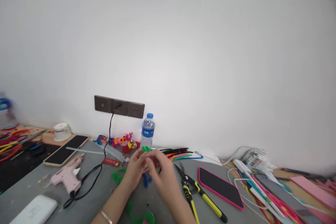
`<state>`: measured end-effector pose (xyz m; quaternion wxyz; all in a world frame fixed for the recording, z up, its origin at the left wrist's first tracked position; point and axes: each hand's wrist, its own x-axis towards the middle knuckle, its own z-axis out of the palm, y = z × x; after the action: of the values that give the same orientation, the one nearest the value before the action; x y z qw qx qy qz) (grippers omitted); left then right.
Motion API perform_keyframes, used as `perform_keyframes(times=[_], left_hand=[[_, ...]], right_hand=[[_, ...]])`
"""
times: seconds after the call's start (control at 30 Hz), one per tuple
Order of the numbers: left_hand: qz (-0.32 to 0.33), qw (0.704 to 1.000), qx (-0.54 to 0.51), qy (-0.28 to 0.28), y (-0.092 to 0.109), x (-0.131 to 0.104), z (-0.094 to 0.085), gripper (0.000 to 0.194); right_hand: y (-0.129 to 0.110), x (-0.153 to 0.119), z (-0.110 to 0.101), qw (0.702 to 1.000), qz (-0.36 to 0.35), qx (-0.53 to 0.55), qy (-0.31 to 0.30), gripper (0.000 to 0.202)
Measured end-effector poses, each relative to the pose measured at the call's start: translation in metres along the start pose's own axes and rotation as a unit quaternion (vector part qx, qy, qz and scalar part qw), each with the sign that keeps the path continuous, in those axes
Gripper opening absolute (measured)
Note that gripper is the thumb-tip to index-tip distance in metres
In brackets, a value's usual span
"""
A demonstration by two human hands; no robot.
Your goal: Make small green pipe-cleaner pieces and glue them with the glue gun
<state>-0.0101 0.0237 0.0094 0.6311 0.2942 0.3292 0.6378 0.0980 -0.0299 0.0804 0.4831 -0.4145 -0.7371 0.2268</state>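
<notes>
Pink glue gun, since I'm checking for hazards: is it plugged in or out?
Plugged in: the pink glue gun has a black cord running up to a plug seated in the wall socket.

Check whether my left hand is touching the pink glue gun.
Apart. The head view shows grey tabletop and black cord between the left hand and glue gun.

Fwd: btl blocks | R: yel-handled tool | L: cord, glue gun | free: mat betw cord & L arm
</notes>
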Motion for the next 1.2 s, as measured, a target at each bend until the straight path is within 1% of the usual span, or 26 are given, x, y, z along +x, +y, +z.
perform_keyframes(times=[0.07, 0.13, 0.17, 0.2, 0.27, 0.37, 0.43, 0.57, 0.73, 0.87, 0.93, 1.0, 1.03, 1.1, 1.13, 1.2], left_hand=[[-0.012, 1.000, -0.024, 0.009, 0.000, -0.002, 0.004, 0.035], [-0.015, 0.999, -0.027, 0.018, -0.001, -0.004, 0.007, 0.038], [-0.016, 0.999, -0.030, 0.022, -0.001, -0.004, 0.007, 0.039], [-0.017, 0.999, -0.032, 0.025, -0.001, -0.003, 0.007, 0.039], [-0.016, 0.999, -0.039, 0.030, -0.002, -0.003, 0.007, 0.038], [-0.015, 0.999, -0.037, 0.018, -0.003, -0.003, 0.006, 0.035], [-0.022, 0.999, -0.030, 0.000, -0.004, -0.004, 0.006, 0.034], [-0.044, 0.998, -0.030, -0.027, -0.003, -0.008, 0.007, 0.036], [-0.063, 0.997, -0.035, -0.007, 0.002, -0.019, 0.009, 0.036], [-0.063, 0.996, -0.055, -0.033, 0.006, -0.027, 0.013, 0.027], [-0.079, 0.991, -0.105, -0.034, 0.011, -0.030, 0.013, 0.024], [-0.126, 0.976, -0.176, -0.031, 0.019, -0.031, 0.012, 0.022], [-0.145, 0.966, -0.212, -0.034, 0.024, -0.030, 0.010, 0.017], [-0.146, 0.956, -0.252, -0.025, 0.031, -0.027, 0.006, 0.013], [-0.136, 0.959, -0.250, -0.011, 0.032, -0.025, 0.005, 0.011], [-0.111, 0.976, -0.185, 0.004, 0.031, -0.021, 0.003, 0.017]], right_hand=[[0.031, -0.009, -0.024, 0.999, 0.037, -0.006, 0.025, 0.018], [0.060, -0.020, -0.037, 0.995, 0.058, -0.030, 0.071, 0.022], [0.072, -0.025, -0.040, 0.993, 0.065, -0.035, 0.093, 0.022], [0.082, -0.029, -0.041, 0.993, 0.065, -0.035, 0.089, 0.022], [0.093, -0.032, -0.039, 0.993, 0.061, -0.031, 0.093, 0.019], [0.098, -0.030, -0.031, 0.994, 0.036, -0.037, 0.096, 0.016], [0.098, -0.027, -0.025, 0.996, 0.016, -0.039, 0.082, 0.012], [0.100, -0.027, -0.019, 0.997, 0.005, -0.030, 0.066, 0.008], [0.099, -0.028, -0.022, 0.997, 0.004, -0.030, 0.074, 0.012], [0.098, -0.028, -0.023, 0.996, 0.021, -0.027, 0.080, 0.013], [0.099, -0.028, -0.023, 0.996, 0.032, -0.020, 0.080, 0.013], [0.100, -0.028, -0.023, 0.996, 0.039, -0.016, 0.079, 0.013], [0.101, -0.028, -0.024, 0.996, 0.042, -0.017, 0.079, 0.014], [0.101, -0.027, -0.026, 0.995, 0.045, -0.024, 0.086, 0.015], [0.101, -0.027, -0.027, 0.994, 0.047, -0.029, 0.092, 0.015], [0.100, -0.026, -0.029, 0.992, 0.050, -0.037, 0.106, 0.016]])
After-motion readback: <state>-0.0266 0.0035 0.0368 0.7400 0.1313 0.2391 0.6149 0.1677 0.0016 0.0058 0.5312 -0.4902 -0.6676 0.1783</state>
